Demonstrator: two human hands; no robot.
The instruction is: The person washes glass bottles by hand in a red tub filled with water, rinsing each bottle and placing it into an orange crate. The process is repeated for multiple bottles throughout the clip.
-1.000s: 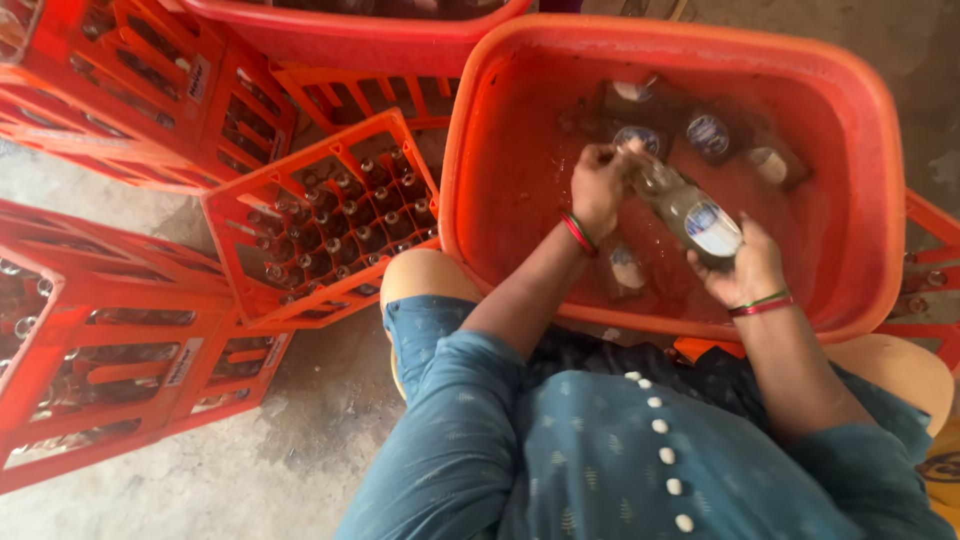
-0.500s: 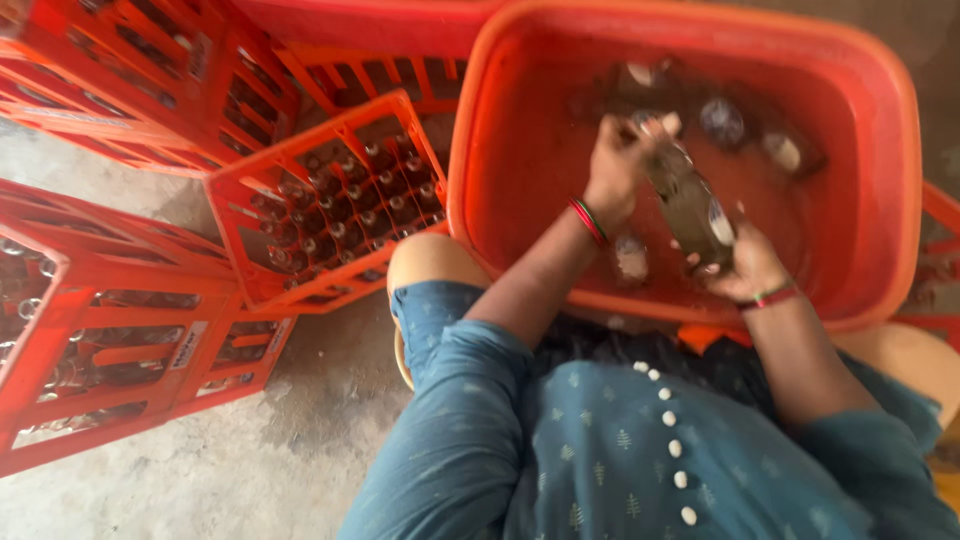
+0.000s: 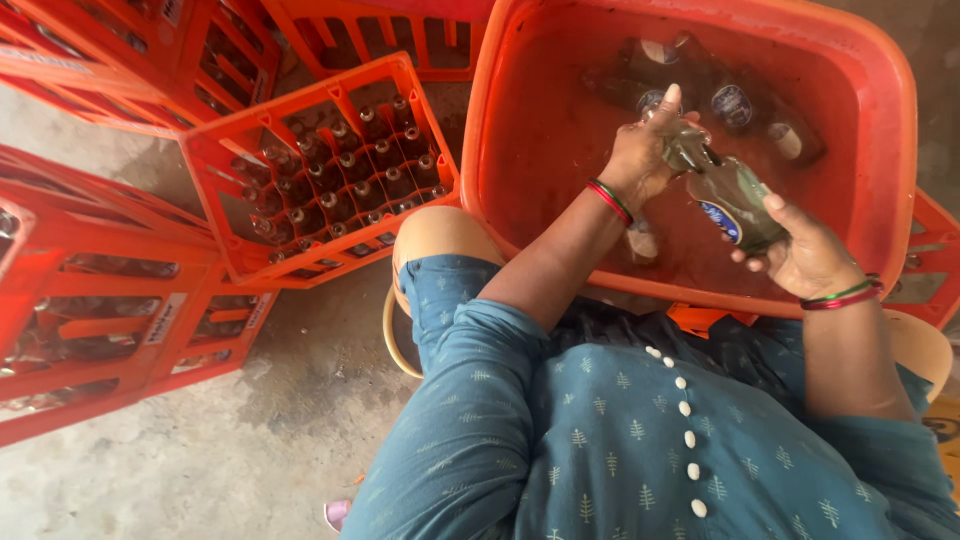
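I hold a clear glass bottle point(image 3: 730, 200) with a blue and white label over a big orange tub point(image 3: 890, 150). My right hand point(image 3: 800, 250) grips the bottle's base end. My left hand point(image 3: 645, 150) is closed around its neck and mouth. Both wrists wear red and green bangles. Several more bottles point(image 3: 735, 105) lie in water at the tub's far side, and one point(image 3: 640, 240) lies under my left forearm.
An orange crate point(image 3: 300, 90) filled with several upright bottles stands left of the tub. More red crates point(image 3: 90, 300) with bottles lie stacked at the far left and top. Grey concrete floor point(image 3: 220, 460) shows below. My knees in blue printed cloth sit against the tub.
The bottle has been lifted and tilted higher above the water. My left hand moved from its side up onto the neck; my right hand stays at the base.
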